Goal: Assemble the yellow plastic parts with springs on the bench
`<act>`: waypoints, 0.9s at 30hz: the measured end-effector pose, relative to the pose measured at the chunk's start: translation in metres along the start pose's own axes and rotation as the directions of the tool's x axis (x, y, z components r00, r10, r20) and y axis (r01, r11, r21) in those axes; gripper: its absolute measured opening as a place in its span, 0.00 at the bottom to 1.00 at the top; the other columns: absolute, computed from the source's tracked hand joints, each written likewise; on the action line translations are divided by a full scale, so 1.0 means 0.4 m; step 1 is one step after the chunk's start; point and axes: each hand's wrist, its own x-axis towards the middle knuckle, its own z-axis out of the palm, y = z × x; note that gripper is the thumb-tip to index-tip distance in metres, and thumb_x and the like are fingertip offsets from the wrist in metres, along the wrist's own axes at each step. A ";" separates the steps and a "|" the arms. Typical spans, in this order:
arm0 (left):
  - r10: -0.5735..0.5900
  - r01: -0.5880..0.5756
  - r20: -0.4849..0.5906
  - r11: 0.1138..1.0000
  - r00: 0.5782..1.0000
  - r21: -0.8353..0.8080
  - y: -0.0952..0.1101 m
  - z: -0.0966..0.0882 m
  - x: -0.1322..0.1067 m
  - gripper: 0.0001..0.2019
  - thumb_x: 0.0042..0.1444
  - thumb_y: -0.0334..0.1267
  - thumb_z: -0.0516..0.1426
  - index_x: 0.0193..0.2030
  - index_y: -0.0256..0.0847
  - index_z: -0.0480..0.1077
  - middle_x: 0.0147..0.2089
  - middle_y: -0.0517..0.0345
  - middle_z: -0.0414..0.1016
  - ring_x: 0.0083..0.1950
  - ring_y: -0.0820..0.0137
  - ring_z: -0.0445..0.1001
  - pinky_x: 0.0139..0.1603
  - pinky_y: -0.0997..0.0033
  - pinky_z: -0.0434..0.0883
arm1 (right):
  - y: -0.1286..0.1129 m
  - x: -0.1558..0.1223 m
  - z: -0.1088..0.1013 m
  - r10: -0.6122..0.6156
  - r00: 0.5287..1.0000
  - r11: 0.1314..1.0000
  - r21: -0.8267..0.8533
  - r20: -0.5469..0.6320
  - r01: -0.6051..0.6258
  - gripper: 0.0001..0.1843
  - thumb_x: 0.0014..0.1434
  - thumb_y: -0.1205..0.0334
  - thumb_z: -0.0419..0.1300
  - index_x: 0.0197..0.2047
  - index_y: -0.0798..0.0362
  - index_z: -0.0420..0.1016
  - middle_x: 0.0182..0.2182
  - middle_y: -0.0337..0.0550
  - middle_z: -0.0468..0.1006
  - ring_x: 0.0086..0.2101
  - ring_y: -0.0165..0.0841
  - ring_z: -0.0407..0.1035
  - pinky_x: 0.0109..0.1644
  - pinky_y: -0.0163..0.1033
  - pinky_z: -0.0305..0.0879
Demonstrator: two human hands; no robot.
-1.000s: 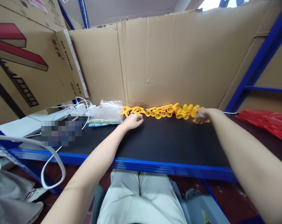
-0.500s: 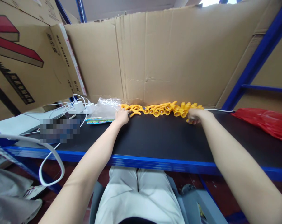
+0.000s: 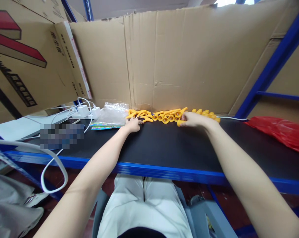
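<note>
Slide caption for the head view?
Left hand at yellow branched plastic pieces, right hand holding a yellow plastic piece, above black tabletop.

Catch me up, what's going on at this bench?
A person's right hand holds a yellow piece by the row of yellow cup-shaped pieces. The left hand is at the branch-shaped yellow pieces; whether it grips one is hard to tell. These pieces lie on the black tabletop, in front of a cardboard panel, with a clear plastic bag to the left and a red plastic bag to the right.

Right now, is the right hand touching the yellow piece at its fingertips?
Touching: in the head view, the right hand is closed on the yellow piece, one end jutting out.
</note>
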 end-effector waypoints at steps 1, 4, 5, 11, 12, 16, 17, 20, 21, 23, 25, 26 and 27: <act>0.004 -0.004 -0.008 1.000 1.000 0.002 0.003 0.000 0.000 0.26 0.50 0.29 0.50 0.55 0.51 0.71 0.59 0.51 0.68 0.65 0.54 0.56 0.63 0.40 0.49 | -0.017 -0.002 0.000 -0.021 0.999 0.999 0.034 -0.034 0.022 0.13 0.53 0.52 0.60 0.38 0.50 0.71 0.34 0.46 0.77 0.35 0.42 0.72 0.38 0.45 0.68; 0.012 -0.012 -0.032 1.000 0.999 0.003 0.008 0.000 -0.001 0.24 0.51 0.29 0.49 0.53 0.49 0.72 0.58 0.49 0.69 0.64 0.54 0.58 0.62 0.38 0.50 | -0.057 -0.007 0.001 -0.048 0.989 0.992 0.112 -0.139 0.063 0.18 0.54 0.55 0.60 0.48 0.50 0.69 0.40 0.46 0.77 0.39 0.40 0.72 0.41 0.41 0.67; 0.015 -0.015 -0.039 1.000 0.999 0.000 0.009 0.000 0.000 0.23 0.51 0.29 0.49 0.52 0.48 0.73 0.57 0.50 0.69 0.63 0.53 0.58 0.61 0.38 0.50 | -0.066 -0.008 0.002 -0.059 0.983 0.989 0.126 -0.172 0.081 0.20 0.54 0.56 0.60 0.50 0.50 0.68 0.42 0.47 0.76 0.40 0.40 0.71 0.42 0.41 0.66; 0.027 -0.029 -0.067 0.999 0.997 -0.025 0.007 0.007 0.007 0.22 0.49 0.30 0.52 0.50 0.48 0.74 0.55 0.49 0.71 0.61 0.51 0.60 0.60 0.37 0.51 | -0.079 0.006 0.026 -0.103 0.950 0.983 0.115 -0.294 0.142 0.28 0.55 0.60 0.60 0.59 0.53 0.63 0.46 0.50 0.74 0.43 0.40 0.70 0.46 0.42 0.64; 0.029 -0.031 -0.066 0.999 0.997 -0.024 0.007 0.007 0.008 0.22 0.49 0.30 0.52 0.50 0.49 0.74 0.55 0.49 0.70 0.61 0.50 0.59 0.60 0.38 0.52 | -0.078 0.008 0.030 -0.111 0.950 0.982 0.112 -0.290 0.149 0.28 0.55 0.61 0.59 0.59 0.54 0.62 0.46 0.51 0.75 0.42 0.39 0.71 0.45 0.41 0.64; 0.041 -0.043 -0.057 0.998 0.998 -0.041 0.003 0.003 0.010 0.27 0.51 0.31 0.51 0.59 0.51 0.66 0.60 0.50 0.66 0.63 0.52 0.57 0.62 0.41 0.53 | -0.078 0.008 0.041 -0.132 0.961 0.982 0.098 -0.241 0.159 0.29 0.54 0.64 0.58 0.59 0.58 0.61 0.43 0.51 0.76 0.40 0.39 0.71 0.44 0.40 0.64; 0.040 -0.043 -0.078 0.998 0.996 -0.045 -0.001 0.002 0.010 0.28 0.52 0.30 0.50 0.61 0.51 0.64 0.61 0.50 0.65 0.64 0.53 0.57 0.62 0.41 0.52 | -0.078 0.008 0.042 -0.134 0.964 0.983 0.094 -0.230 0.159 0.28 0.53 0.65 0.58 0.58 0.57 0.63 0.43 0.51 0.76 0.40 0.39 0.71 0.43 0.39 0.64; 0.009 -0.008 -0.162 1.000 0.987 0.004 -0.019 0.002 0.011 0.29 0.52 0.30 0.51 0.62 0.48 0.61 0.62 0.46 0.62 0.66 0.51 0.52 0.63 0.39 0.49 | -0.081 0.007 0.042 -0.147 0.966 0.984 0.069 -0.213 0.165 0.20 0.51 0.67 0.59 0.49 0.54 0.68 0.45 0.49 0.75 0.42 0.40 0.70 0.44 0.38 0.64; -0.020 0.025 -0.168 0.999 0.986 0.031 -0.026 0.003 0.012 0.28 0.52 0.30 0.51 0.61 0.48 0.62 0.63 0.45 0.60 0.67 0.50 0.50 0.63 0.38 0.49 | -0.081 0.008 0.042 -0.156 0.965 0.984 0.058 -0.211 0.171 0.17 0.51 0.67 0.59 0.46 0.54 0.69 0.45 0.49 0.75 0.43 0.40 0.70 0.44 0.38 0.64; -0.093 0.103 -0.132 0.992 0.987 0.070 -0.040 0.006 0.012 0.26 0.52 0.30 0.52 0.58 0.49 0.65 0.65 0.45 0.57 0.68 0.48 0.49 0.62 0.37 0.50 | -0.080 0.011 0.044 -0.178 0.962 0.981 0.038 -0.208 0.190 0.14 0.50 0.67 0.59 0.43 0.54 0.69 0.45 0.50 0.75 0.43 0.40 0.70 0.44 0.38 0.64; -0.157 0.164 -0.082 0.983 0.984 0.079 -0.050 0.009 0.011 0.22 0.52 0.30 0.52 0.55 0.49 0.67 0.64 0.44 0.57 0.67 0.48 0.52 0.60 0.38 0.53 | -0.078 0.014 0.046 -0.197 0.959 0.978 0.028 -0.204 0.207 0.13 0.50 0.66 0.59 0.41 0.54 0.69 0.44 0.49 0.75 0.43 0.40 0.70 0.44 0.38 0.64; -0.179 0.184 -0.068 0.980 0.982 0.076 -0.053 0.009 0.011 0.21 0.53 0.31 0.51 0.54 0.48 0.68 0.64 0.44 0.58 0.65 0.49 0.55 0.60 0.40 0.55 | -0.078 0.014 0.047 -0.202 0.959 0.977 0.024 -0.201 0.211 0.12 0.50 0.66 0.59 0.41 0.54 0.69 0.44 0.48 0.75 0.42 0.40 0.70 0.44 0.37 0.64; -0.197 0.201 -0.064 0.977 0.978 0.073 -0.054 0.008 0.011 0.20 0.53 0.31 0.51 0.53 0.47 0.68 0.63 0.43 0.60 0.64 0.50 0.58 0.59 0.42 0.57 | -0.078 0.013 0.048 -0.200 0.960 0.978 0.021 -0.197 0.209 0.12 0.50 0.66 0.59 0.41 0.53 0.70 0.43 0.47 0.76 0.42 0.39 0.70 0.43 0.37 0.64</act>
